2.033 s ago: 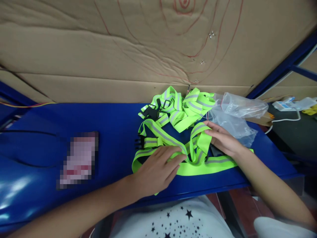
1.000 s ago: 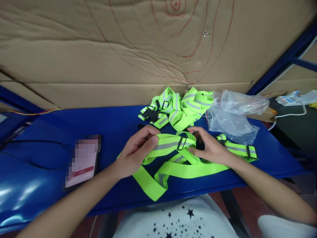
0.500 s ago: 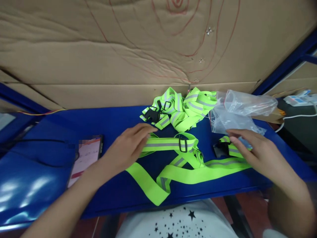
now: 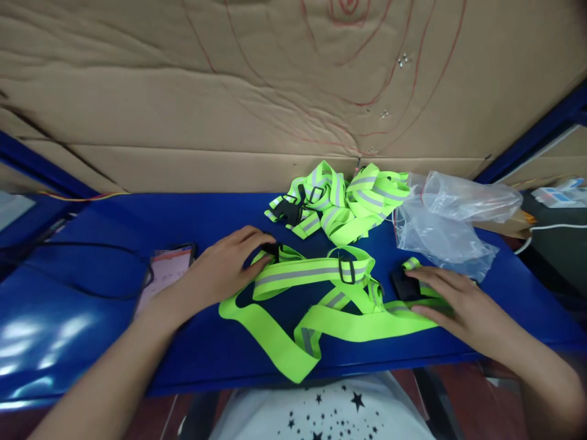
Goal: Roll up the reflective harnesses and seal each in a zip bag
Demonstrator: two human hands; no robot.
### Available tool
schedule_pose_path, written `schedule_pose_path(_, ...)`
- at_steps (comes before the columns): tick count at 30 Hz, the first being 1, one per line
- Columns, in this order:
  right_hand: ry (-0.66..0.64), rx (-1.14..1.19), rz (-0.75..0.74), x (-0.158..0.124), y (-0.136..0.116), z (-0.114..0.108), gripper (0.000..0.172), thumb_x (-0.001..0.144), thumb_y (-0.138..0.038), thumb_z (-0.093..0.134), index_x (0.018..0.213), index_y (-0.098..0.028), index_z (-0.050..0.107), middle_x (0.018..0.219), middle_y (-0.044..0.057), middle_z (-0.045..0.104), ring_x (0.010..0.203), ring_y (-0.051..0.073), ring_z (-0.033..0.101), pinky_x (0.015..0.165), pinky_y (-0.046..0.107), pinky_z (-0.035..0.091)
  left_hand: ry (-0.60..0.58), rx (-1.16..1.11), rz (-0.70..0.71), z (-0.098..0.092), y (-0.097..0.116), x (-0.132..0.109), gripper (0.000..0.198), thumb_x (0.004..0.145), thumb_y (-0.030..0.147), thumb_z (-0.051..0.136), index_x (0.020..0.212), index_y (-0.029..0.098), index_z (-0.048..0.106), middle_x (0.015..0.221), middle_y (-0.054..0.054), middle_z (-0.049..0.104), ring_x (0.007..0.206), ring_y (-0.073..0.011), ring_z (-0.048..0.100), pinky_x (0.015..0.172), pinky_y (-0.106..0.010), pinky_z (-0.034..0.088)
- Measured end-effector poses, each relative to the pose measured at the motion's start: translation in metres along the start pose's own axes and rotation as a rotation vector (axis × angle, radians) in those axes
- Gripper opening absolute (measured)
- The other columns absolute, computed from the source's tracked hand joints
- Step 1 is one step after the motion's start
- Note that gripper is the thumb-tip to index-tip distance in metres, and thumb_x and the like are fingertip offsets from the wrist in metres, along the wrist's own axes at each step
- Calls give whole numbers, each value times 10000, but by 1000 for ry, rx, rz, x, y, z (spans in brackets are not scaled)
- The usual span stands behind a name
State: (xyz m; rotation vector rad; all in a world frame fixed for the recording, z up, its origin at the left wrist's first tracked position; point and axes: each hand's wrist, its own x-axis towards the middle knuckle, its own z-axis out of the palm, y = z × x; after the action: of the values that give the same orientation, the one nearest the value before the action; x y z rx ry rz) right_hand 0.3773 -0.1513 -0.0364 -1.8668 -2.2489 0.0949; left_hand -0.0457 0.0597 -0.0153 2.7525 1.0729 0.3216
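Note:
A neon-yellow reflective strap harness (image 4: 321, 305) with grey stripes lies spread on the blue table (image 4: 92, 293), one loop hanging over the front edge. My left hand (image 4: 227, 269) rests flat on the strap's left end, fingers stretched toward a small black buckle (image 4: 271, 249). My right hand (image 4: 447, 299) lies flat on the strap's right end, fingertips beside another black buckle (image 4: 403, 284). A black slider (image 4: 347, 269) sits mid-strap.
A pile of more neon straps (image 4: 339, 198) lies at the back by the cardboard wall (image 4: 229, 91). Clear plastic bags (image 4: 452, 223) sit at the right. A phone (image 4: 167, 272) with a black cable lies at the left.
Both hands let go of the strap's middle and moved outward, flattening its two ends on the table. The harness now lies spread wider.

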Motion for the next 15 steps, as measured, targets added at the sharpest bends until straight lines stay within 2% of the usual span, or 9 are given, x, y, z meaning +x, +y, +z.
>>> schedule_pose_path(3,-28,45,-20,5,4,6,543,994,-498,572,1501,-331,474,1455,114,554,1307,328,588,1053,483,516,146,-13,-88,10,-4,6,535,991,407,489,1470,173,444,1441,-168,526,1360,-327,508,1144,-507,427)
schedule_pose_path(5,-21,26,-17,11,8,11,518,1015,-475,536,1498,-297,485,1398,130,584,1251,318,622,1024,463,535,158,-66,-164,16,-10,10,607,952,425,542,1470,126,433,1474,-201,501,1402,-355,465,1163,-535,395)
schedule_pose_path(7,3,-80,-11,18,9,15,484,1030,-471,503,1462,-255,529,1294,141,638,1135,319,671,954,458,560,100,-169,-202,19,-16,14,544,891,461,623,1321,133,563,1388,-185,580,1321,-356,536,1132,-529,420)
schedule_pose_path(10,71,-341,-5,25,9,18,440,1042,-429,475,1397,-197,591,1135,150,701,956,331,706,844,463,560,61,-388,-241,17,-21,17,356,839,480,685,1035,186,650,1108,-90,695,1040,-277,653,973,-450,513)
schedule_pose_path(12,120,-438,6,27,11,18,393,1046,-367,457,1347,-173,619,1069,151,723,875,322,713,782,438,543,180,-563,-292,11,-20,18,297,842,461,693,945,195,612,926,-25,679,861,-200,643,817,-358,529)
schedule_pose_path(15,201,-428,64,23,19,17,336,1042,-309,410,1214,-149,650,950,143,733,789,305,721,674,389,512,533,-834,-353,-4,-14,15,267,861,370,714,936,205,518,824,58,587,710,-92,571,664,-257,467)
